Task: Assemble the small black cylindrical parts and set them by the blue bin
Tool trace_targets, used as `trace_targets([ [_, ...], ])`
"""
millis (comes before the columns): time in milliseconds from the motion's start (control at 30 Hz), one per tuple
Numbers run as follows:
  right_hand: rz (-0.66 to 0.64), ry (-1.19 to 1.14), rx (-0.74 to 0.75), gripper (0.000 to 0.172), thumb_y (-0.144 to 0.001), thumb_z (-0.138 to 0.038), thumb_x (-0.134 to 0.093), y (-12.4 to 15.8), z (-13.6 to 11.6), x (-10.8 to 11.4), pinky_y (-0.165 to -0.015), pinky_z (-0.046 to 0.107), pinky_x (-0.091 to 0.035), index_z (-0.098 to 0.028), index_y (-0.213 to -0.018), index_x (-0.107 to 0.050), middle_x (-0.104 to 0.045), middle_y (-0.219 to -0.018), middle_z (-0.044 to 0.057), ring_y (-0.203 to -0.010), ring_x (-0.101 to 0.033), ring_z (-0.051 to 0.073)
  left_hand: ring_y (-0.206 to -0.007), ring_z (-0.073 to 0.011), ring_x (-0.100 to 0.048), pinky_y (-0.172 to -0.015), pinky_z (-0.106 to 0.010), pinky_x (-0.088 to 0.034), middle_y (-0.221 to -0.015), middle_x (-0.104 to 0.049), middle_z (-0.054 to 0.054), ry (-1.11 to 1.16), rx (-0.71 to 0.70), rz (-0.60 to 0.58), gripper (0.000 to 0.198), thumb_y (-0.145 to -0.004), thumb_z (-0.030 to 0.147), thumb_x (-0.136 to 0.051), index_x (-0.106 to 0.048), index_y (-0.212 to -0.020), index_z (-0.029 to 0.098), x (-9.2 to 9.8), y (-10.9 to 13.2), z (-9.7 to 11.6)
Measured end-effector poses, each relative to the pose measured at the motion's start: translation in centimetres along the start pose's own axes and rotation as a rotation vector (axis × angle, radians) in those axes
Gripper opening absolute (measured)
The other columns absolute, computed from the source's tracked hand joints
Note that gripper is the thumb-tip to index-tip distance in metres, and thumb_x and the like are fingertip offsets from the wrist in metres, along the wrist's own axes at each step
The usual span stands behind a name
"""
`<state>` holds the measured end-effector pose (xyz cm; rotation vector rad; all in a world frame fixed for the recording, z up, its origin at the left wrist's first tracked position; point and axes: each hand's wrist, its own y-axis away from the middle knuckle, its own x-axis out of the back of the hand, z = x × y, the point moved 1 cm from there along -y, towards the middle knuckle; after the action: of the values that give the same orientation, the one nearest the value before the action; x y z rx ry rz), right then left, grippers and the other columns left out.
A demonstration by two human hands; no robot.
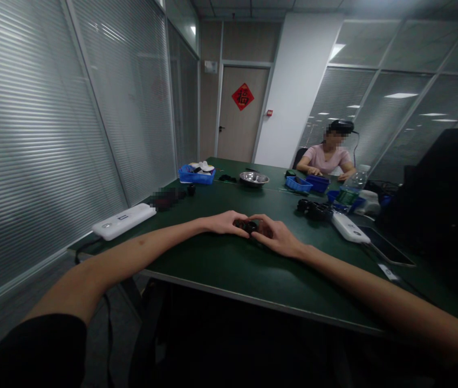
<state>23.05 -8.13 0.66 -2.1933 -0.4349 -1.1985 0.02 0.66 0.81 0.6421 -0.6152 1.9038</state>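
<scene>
Both hands meet over the green tabletop (212, 258), curled around small black parts (251, 227) with a rounded shape. My left hand (227, 222) closes on them from the left, thumb in front and fingers behind. From the other side my right hand (279, 237) arches over them, its thumb and fingertips bent inward. The hands cover much of the parts, so their exact kind and whether they are one piece or several cannot be made out. To the right lies a cluster of similar black parts (315, 209).
A metal bowl (254, 180), a blue basket (196, 177) and smaller blue trays (298, 185) stand farther back. White power banks (125, 220) lie left and right. At right are a plastic bottle (350, 191) and a phone (388, 247). A person (328, 156) sits across the table.
</scene>
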Motion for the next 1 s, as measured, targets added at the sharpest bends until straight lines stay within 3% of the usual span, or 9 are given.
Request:
trace_targets([
  [133,0.013,-0.013,-0.005,0.041,-0.102,-0.048,-0.057,-0.01,0.09,-0.10,-0.062,0.027,-0.042,-0.022,-0.134,-0.054,-0.061,-0.077,-0.002,-0.066,-0.057,0.016,-0.088,-0.0174,-0.057,-0.078,-0.029,-0.042,-0.095,-0.062,-0.003,-0.020,-0.008,0.004,0.046,-0.086,0.051,-0.076,-0.067,-0.111,0.013,0.03,-0.04,0.30],
  [467,-0.005,-0.005,0.064,0.041,-0.105,-0.039,-0.051,0.09,0.42,0.04,-0.065,0.027,-0.043,-0.022,-0.142,-0.053,-0.062,-0.079,-0.001,-0.068,-0.058,0.016,-0.086,-0.0163,-0.057,-0.076,-0.028,-0.042,-0.097,-0.063,-0.003,-0.018,0.008,0.004,0.047,-0.086,0.049,-0.077,-0.067,-0.116,0.014,0.05,-0.08,-0.04],
  [700,0.018,0.004,0.009,0.044,-0.101,-0.048,-0.059,-0.04,0.44,-0.24,-0.062,0.027,-0.042,-0.023,-0.137,-0.055,-0.062,-0.079,-0.001,-0.066,-0.057,0.016,-0.087,-0.0168,-0.057,-0.077,-0.028,-0.042,-0.095,-0.063,-0.003,-0.030,-0.007,0.007,0.047,-0.086,0.052,-0.076,-0.068,-0.113,0.014,0.05,-0.10,-0.02],
  [1000,-0.025,0.000,0.073,0.042,-0.105,-0.038,-0.050,0.04,0.18,0.20,-0.067,0.028,-0.043,-0.021,-0.143,-0.054,-0.065,-0.081,0.001,-0.069,-0.058,0.017,-0.087,-0.0170,-0.058,-0.076,-0.029,-0.042,-0.097,-0.063,-0.003,-0.032,-0.001,0.008,0.047,-0.085,0.051,-0.077,-0.068,-0.114,0.014,0.09,-0.12,-0.27],
])
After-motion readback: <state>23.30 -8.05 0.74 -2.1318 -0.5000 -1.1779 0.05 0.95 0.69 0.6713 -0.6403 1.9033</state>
